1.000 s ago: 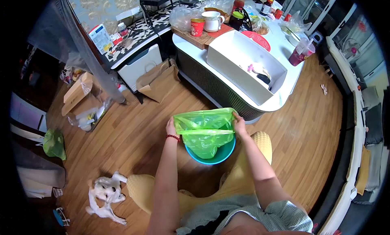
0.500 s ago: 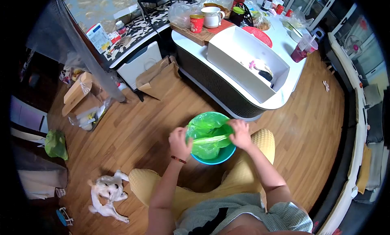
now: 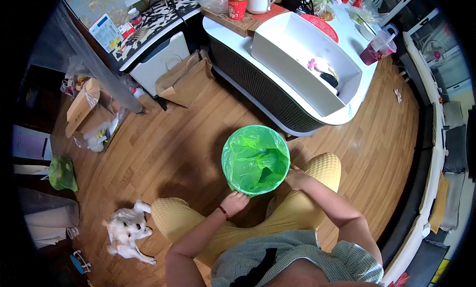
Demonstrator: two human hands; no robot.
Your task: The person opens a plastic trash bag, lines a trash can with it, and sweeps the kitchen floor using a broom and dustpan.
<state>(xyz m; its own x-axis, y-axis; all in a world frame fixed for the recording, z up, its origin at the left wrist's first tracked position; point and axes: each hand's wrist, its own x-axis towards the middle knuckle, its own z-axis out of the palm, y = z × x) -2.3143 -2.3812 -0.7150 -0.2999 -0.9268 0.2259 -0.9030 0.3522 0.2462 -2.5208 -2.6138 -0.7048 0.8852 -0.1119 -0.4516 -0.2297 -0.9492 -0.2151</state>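
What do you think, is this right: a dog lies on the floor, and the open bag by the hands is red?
Not quite: in the head view, the open bag by the left hand and right hand is green, not red. A dog does lie on the floor.

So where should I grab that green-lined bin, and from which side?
Probably the rim, at opposite left and right points, coming from above. The bin has its round mouth facing up, no handle shows, and the green liner covers the rim, so pinching both together should keep the liner in place.
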